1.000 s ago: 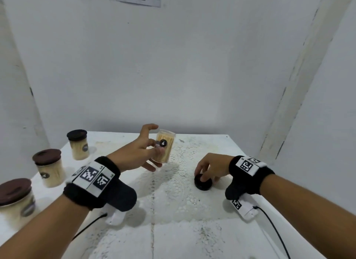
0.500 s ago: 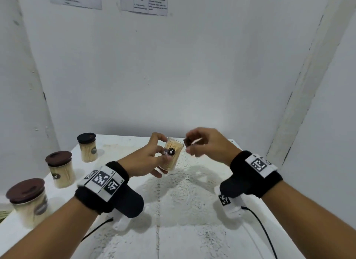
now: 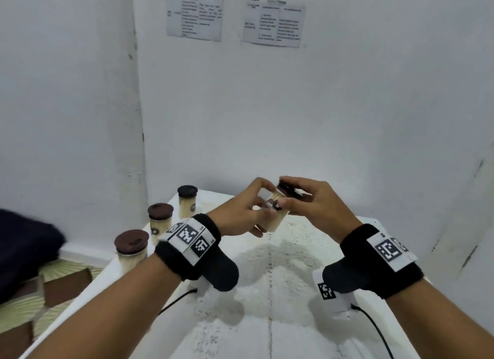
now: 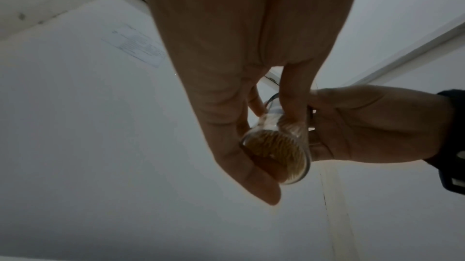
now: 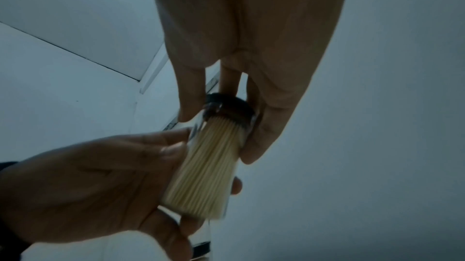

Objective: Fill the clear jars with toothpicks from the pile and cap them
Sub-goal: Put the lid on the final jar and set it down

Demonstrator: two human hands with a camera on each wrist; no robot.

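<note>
A clear jar packed with toothpicks is held tilted above the table by my left hand, fingers curled round its side. My right hand pinches a dark cap sitting at the jar's mouth. In the left wrist view the jar shows its round base, with my left hand round it and my right hand beside it. In the right wrist view the cap sits on top of the jar, my right hand round the cap.
Three capped jars of toothpicks stand along the table's left edge: a near one, a middle one and a far one. The white table meets white walls at back and right. Floor tiles lie below left.
My right hand lifted the dark cap off the table, carried it up and left, and now holds it on the jar's mouth. The left hand raised the jar slightly.
</note>
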